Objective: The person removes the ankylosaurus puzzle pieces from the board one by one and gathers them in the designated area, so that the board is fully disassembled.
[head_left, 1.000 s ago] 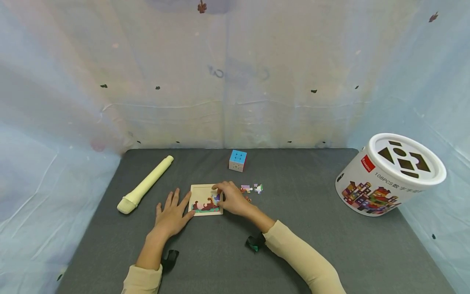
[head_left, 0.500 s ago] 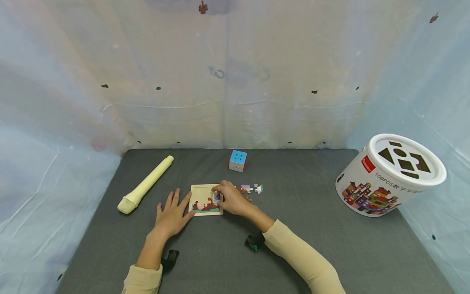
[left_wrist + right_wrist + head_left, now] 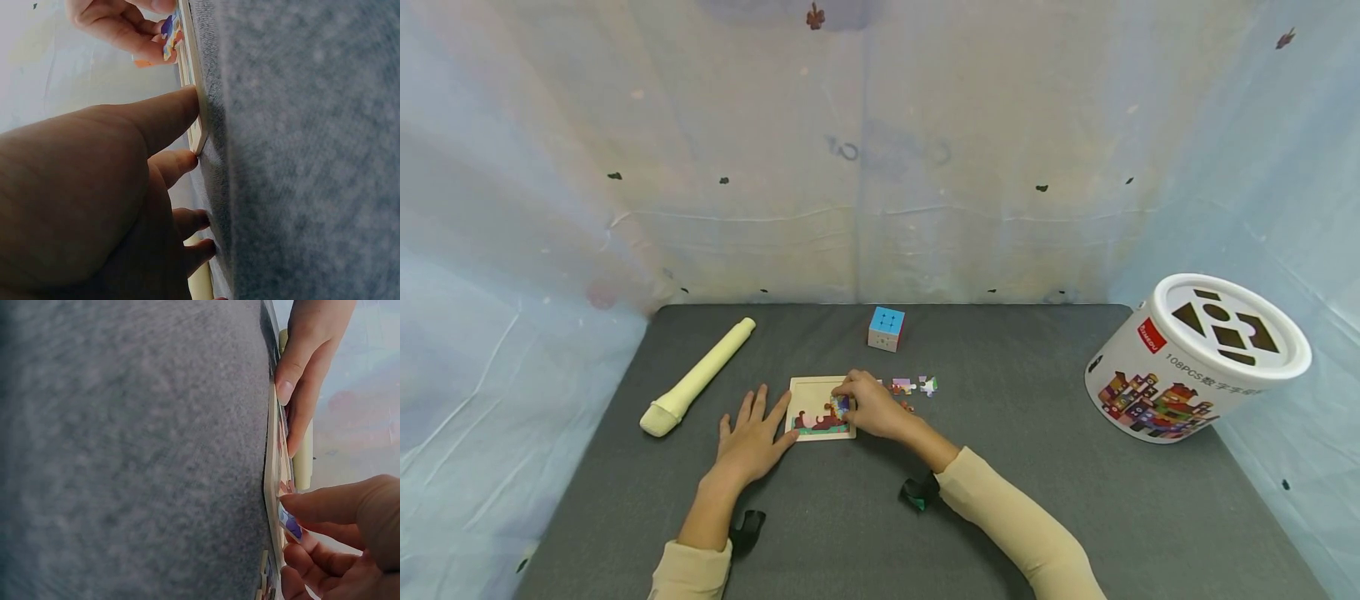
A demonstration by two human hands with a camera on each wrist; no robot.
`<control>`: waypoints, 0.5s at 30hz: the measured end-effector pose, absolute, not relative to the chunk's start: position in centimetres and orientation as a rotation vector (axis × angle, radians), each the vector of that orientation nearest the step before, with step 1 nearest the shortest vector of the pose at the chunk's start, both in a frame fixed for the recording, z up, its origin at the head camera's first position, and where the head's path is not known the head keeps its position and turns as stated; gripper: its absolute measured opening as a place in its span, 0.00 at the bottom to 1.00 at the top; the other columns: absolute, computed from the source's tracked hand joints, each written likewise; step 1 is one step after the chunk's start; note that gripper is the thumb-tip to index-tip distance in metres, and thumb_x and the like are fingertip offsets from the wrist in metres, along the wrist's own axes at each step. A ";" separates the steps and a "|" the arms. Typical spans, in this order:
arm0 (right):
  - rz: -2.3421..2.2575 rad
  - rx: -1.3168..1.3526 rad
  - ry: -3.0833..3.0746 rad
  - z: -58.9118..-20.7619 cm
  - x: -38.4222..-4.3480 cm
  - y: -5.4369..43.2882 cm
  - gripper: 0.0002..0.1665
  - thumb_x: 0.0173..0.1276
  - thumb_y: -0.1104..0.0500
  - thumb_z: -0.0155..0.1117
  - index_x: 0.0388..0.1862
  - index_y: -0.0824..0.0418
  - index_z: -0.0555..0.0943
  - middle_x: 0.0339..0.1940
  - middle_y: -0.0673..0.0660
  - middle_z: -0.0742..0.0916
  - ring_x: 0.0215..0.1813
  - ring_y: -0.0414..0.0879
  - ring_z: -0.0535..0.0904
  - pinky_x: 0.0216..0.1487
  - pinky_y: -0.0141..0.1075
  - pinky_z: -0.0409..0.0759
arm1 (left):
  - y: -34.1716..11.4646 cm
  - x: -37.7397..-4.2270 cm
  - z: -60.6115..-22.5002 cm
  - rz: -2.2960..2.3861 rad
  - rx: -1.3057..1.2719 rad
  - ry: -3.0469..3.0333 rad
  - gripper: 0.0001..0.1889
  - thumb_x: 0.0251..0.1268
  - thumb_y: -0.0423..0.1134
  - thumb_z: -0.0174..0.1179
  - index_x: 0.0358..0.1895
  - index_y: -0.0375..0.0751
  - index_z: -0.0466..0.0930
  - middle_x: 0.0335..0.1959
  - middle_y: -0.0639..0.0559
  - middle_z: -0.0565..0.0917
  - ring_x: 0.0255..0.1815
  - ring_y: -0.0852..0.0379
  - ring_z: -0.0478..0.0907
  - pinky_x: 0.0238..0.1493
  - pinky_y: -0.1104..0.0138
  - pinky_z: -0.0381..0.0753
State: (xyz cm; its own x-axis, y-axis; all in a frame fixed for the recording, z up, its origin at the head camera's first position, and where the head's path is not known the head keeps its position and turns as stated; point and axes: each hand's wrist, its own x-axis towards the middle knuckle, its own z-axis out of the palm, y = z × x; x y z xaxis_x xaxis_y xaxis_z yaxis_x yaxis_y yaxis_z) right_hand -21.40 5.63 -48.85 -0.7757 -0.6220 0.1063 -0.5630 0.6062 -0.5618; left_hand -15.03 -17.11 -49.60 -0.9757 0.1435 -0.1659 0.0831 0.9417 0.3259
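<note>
Left hand (image 3: 749, 447) is lying spread, touching the near-left corner of the puzzle tray (image 3: 808, 392), right hand (image 3: 877, 408) is pinching a tilted blue-purple piece (image 3: 289, 525) at its right side, tray resting on grey worktop (image 3: 842, 525), loose pieces (image 3: 903, 386) lying beside it.

Board (image 3: 811, 393) partly covered
Right grip (image 3: 874, 407) hides the board's far right corner and some of the pinched piece (image 3: 291, 526).

Head camera looks forward and down from well above the near side of the puzzle board (image 3: 810, 392), taking in the table (image 3: 1000, 492) around it; wrist cameras, close, low and turned sideways, face it from near left and near right, both sharing its edge and the puzzle piece (image 3: 290, 527).
</note>
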 end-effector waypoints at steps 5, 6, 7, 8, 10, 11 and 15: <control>-0.931 -0.968 2.705 -48.8 -21.6 5.5 0.23 0.60 0.69 0.73 0.56 0.64 0.83 0.47 0.57 0.84 0.47 0.47 0.77 0.48 0.37 0.77 | -17.1 -15.1 -49.7 0.472 0.169 2.904 0.37 0.74 0.52 0.56 0.80 0.45 0.54 0.79 0.30 0.45 0.79 0.30 0.40 0.67 0.27 0.40; -0.935 -0.965 2.695 -48.8 -21.6 5.5 0.25 0.60 0.69 0.73 0.57 0.64 0.82 0.48 0.57 0.84 0.47 0.47 0.76 0.49 0.37 0.77 | -17.1 -15.1 -49.7 0.471 0.169 2.903 0.37 0.74 0.52 0.56 0.80 0.45 0.54 0.79 0.30 0.45 0.79 0.30 0.40 0.67 0.27 0.40; -0.942 -0.965 2.685 -48.7 -21.6 5.5 0.26 0.60 0.70 0.73 0.58 0.64 0.81 0.49 0.57 0.84 0.47 0.48 0.76 0.49 0.37 0.77 | -17.1 -15.1 -49.7 0.469 0.170 2.904 0.37 0.74 0.52 0.56 0.80 0.45 0.54 0.79 0.30 0.45 0.79 0.30 0.40 0.67 0.27 0.40; -0.947 -0.973 2.674 -48.7 -21.6 5.5 0.26 0.61 0.70 0.73 0.59 0.64 0.81 0.49 0.57 0.84 0.47 0.48 0.76 0.48 0.37 0.77 | -17.1 -15.1 -49.7 0.469 0.170 2.903 0.37 0.74 0.52 0.56 0.80 0.45 0.54 0.79 0.30 0.45 0.79 0.30 0.40 0.67 0.27 0.40; -0.939 -0.997 2.657 -48.7 -21.6 5.5 0.25 0.62 0.70 0.72 0.59 0.64 0.81 0.48 0.57 0.84 0.47 0.48 0.75 0.47 0.36 0.76 | -17.1 -15.1 -49.7 0.473 0.171 2.901 0.37 0.74 0.52 0.56 0.80 0.45 0.54 0.79 0.30 0.45 0.79 0.30 0.40 0.67 0.27 0.39; -0.938 -1.012 2.646 -48.7 -21.7 5.5 0.24 0.62 0.70 0.71 0.58 0.64 0.81 0.48 0.57 0.84 0.47 0.49 0.75 0.47 0.36 0.76 | -17.2 -15.1 -49.7 0.477 0.172 2.901 0.37 0.74 0.52 0.56 0.80 0.45 0.54 0.79 0.30 0.45 0.79 0.30 0.39 0.67 0.27 0.39; -0.948 -1.056 2.613 -48.6 -21.7 5.5 0.22 0.62 0.71 0.71 0.56 0.66 0.82 0.47 0.58 0.83 0.45 0.50 0.76 0.46 0.34 0.76 | -17.2 -15.1 -49.7 0.491 0.178 2.903 0.37 0.74 0.52 0.56 0.80 0.45 0.54 0.79 0.30 0.45 0.79 0.30 0.39 0.67 0.27 0.39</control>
State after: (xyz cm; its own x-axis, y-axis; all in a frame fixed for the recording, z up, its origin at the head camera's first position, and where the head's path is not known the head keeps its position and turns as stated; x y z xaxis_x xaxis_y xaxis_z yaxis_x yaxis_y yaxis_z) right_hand -21.69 5.48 -48.63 -0.7355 -0.6731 0.0775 -0.5663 0.5479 -0.6157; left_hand -15.10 -17.19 -49.75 -0.9744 0.1497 -0.1678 0.0862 0.9380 0.3359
